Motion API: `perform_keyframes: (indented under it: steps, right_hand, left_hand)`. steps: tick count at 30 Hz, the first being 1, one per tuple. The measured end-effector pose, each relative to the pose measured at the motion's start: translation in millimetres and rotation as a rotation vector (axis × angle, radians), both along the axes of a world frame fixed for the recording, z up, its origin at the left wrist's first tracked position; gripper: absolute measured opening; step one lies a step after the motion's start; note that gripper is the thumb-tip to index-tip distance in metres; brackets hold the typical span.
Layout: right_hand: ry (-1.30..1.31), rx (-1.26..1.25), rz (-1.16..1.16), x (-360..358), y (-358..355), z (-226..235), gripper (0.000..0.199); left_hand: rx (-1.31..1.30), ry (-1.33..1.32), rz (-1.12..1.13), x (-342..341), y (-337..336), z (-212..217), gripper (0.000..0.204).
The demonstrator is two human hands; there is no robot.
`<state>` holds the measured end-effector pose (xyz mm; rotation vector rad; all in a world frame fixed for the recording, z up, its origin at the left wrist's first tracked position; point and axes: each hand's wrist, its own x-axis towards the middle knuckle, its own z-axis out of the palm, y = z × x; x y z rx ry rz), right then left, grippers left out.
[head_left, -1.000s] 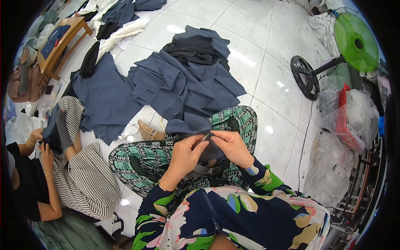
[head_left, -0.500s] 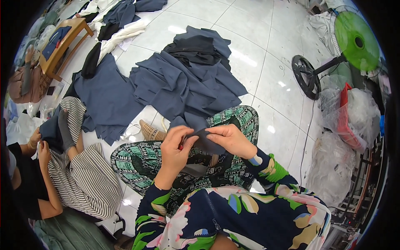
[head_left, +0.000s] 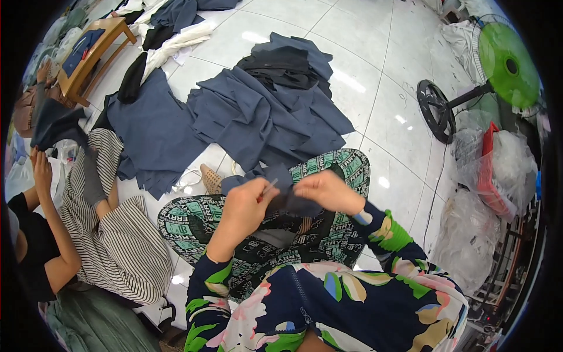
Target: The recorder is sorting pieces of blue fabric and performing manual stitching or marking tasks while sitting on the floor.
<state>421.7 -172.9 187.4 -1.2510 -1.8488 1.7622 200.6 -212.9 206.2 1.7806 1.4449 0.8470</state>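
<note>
Left hand (head_left: 245,205): centre of frame, thumb and fingers closed on a thin pale tool (head_left: 270,186) whose end projects up and to the right, toward the gap between the hands. Kind of tool cannot be told; most of it is hidden in the grip.

Right hand (head_left: 328,192): just right of centre, fingers curled inward toward the left hand, the two hands apart. Fingertips blurred; cannot tell whether they pinch anything.

Slate-blue cloth piece (head_left: 280,175): centre of frame, lying crumpled over the lap, between the hands and partly behind the left one. Its upper part shows above the fingertips, its darker lower part below them. Contact with either hand cannot be made out.

Surroundings: patterned green-and-black trousers (head_left: 190,220) under both hands, knees spread to either side. Fabric pile (head_left: 234,111) in same slate-blue at upper centre, on white floor tiles (head_left: 387,158), with black cloth (head_left: 275,66) on its far part. Green-bladed fan (head_left: 507,64) at upper right; red basket (head_left: 485,158) below it, among clear plastic bags (head_left: 463,234). Left edge: co-worker in striped trousers (head_left: 120,252), arms raised near a dark cloth (head_left: 56,126). Wooden bench (head_left: 104,46) at upper left.
</note>
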Motion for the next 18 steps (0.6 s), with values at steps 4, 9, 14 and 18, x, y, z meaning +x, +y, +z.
perform_keyframes:
  steps: [4, 9, 14, 18]
  right_hand:
    - [0.018, 0.764, -0.079, -32.9, 20.6, 62.4, 0.010]
    - [0.143, 0.868, -0.002, -48.0, -3.4, 26.7, 0.006]
    - [0.050, 0.022, -0.043, -16.4, -30.7, -6.0, 0.013]
    - [0.127, -0.341, -0.198, -5.7, -38.4, -14.6, 0.017]
  left_hand:
    - [0.083, -0.282, 0.294, -5.2, 8.7, 35.2, 0.011]
    - [0.132, 0.013, 0.216, -27.5, -15.2, 44.9, 0.014]
    - [-0.039, -0.090, 0.063, -3.2, -31.9, -0.6, 0.021]
    - [-0.142, -0.163, -0.031, 8.1, -19.3, -2.7, 0.023]
